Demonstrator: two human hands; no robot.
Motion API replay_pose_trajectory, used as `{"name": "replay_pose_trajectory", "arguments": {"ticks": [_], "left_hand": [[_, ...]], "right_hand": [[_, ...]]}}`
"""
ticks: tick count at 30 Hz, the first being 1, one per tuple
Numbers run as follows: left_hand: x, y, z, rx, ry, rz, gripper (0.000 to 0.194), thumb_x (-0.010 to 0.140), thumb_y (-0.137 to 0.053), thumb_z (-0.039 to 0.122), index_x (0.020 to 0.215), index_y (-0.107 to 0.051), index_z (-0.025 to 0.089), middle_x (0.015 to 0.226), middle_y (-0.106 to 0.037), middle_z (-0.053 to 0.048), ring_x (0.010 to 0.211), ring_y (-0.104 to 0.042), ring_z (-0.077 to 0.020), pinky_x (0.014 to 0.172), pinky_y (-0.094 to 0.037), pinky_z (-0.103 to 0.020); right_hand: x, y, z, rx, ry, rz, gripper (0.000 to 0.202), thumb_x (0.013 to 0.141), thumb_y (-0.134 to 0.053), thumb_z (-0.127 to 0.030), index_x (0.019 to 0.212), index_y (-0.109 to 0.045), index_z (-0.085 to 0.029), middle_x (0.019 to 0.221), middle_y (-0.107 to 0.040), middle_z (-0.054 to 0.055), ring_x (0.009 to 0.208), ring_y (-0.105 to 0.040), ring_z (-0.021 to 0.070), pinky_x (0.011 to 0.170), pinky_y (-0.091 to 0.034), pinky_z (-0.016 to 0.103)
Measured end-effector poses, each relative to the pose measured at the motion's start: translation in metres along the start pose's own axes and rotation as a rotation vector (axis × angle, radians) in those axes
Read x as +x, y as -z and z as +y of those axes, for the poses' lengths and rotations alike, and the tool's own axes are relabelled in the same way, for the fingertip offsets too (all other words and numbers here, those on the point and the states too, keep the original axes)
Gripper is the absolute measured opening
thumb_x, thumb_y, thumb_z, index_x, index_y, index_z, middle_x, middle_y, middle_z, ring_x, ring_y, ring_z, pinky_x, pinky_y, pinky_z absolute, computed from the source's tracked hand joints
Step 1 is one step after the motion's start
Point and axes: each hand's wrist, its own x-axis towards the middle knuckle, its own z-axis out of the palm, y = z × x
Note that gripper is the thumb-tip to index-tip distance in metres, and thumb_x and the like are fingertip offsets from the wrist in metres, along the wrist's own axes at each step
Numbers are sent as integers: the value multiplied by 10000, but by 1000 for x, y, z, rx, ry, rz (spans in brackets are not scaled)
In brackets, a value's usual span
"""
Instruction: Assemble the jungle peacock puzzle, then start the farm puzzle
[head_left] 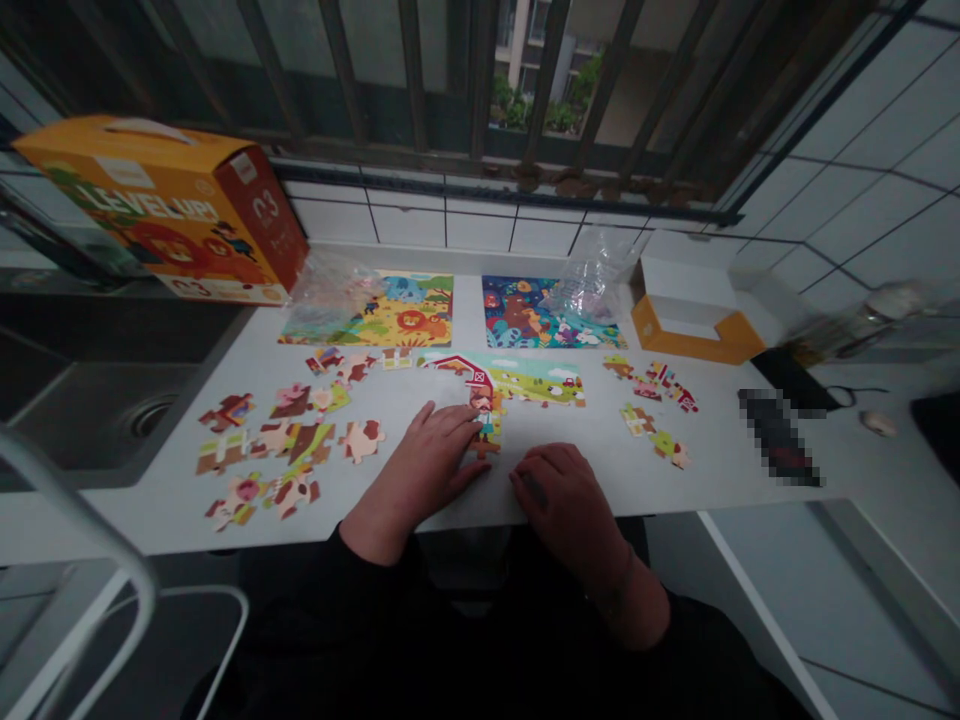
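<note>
My left hand [431, 460] lies palm down with its fingers stretched over the partly joined jigsaw puzzle [540, 378]. Its fingertips touch the puzzle piece with a farmer figure [484, 418], below a red barn, and partly cover the pieces there. The joined part shows a green field with sheep. Just to the right, my right hand [562, 495] rests near the counter's front edge, its fingers curled in and no piece showing in them. Loose puzzle pieces [289, 438] with animal parts are spread on the left. Several more loose pieces [664, 443] lie on the right.
Along the back lie a lion picture puzzle [412, 320] and a dark blue picture puzzle [517, 312], each partly under clear plastic bags [596, 275]. An orange box [172, 215] stands back left by the sink [97, 410]. An opened box [697, 330] and a blurred dark object [780, 437] are right.
</note>
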Motion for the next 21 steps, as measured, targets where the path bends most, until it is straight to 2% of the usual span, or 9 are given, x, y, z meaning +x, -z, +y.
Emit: {"name": "replay_pose_trajectory", "arguments": {"ticks": [5, 10, 13, 16, 18, 21], "left_hand": [[0, -5, -3, -8, -11, 12, 520, 1051, -749, 343, 1556, -664, 255, 1637, -667, -166, 1494, -638, -394, 1324, -390, -727], [3, -2, -2, 4, -81, 7, 447, 1079, -651, 299, 1516, -679, 206, 1551, -715, -177, 1412, -673, -389, 1257, -488, -666], [4, 0, 0, -12, -98, 25, 417, 1069, -660, 299, 1473, -698, 204, 1477, -746, -170, 1343, -696, -376, 1183, -557, -609], [4, -1, 1, -20, -94, 20, 419, 1051, -687, 306, 1460, -702, 216, 1464, -751, -166, 1325, -702, -381, 1167, -563, -617], [4, -1, 2, -23, -86, 16, 426, 1040, -712, 324, 1453, -704, 223, 1461, -752, -164, 1317, -705, -385, 1163, -563, -620], [5, -1, 5, -12, -71, 18, 452, 1019, -756, 362, 1446, -708, 223, 1458, -751, -171, 1315, -706, -399, 1157, -562, -626]], "right_hand": [[-20, 9, 27, -33, -99, 54, 113, 1095, -651, -269, 1043, -751, -258, 1144, -789, 109, 1101, -693, 308, 1015, -541, 481], [-29, 37, 74, -130, -203, 63, 215, 1118, -587, -347, 1027, -749, -238, 1087, -793, 117, 1080, -705, 321, 1031, -517, 495], [-37, 56, 105, -265, -317, 105, 280, 1108, -561, -404, 1082, -760, -210, 1120, -796, 153, 1103, -709, 346, 1056, -510, 518], [-50, 73, 136, -389, -463, 147, 408, 1079, -529, -445, 1208, -764, -138, 1180, -787, 219, 1118, -713, 376, 1052, -535, 541], [-60, 83, 155, -415, -532, 162, 485, 1063, -511, -481, 1259, -757, -112, 1216, -779, 248, 1132, -724, 389, 1056, -552, 554], [-72, 92, 175, -395, -561, 120, 571, 1007, -577, -583, 1302, -748, -125, 1248, -774, 253, 1159, -737, 395, 1075, -568, 563]]}}
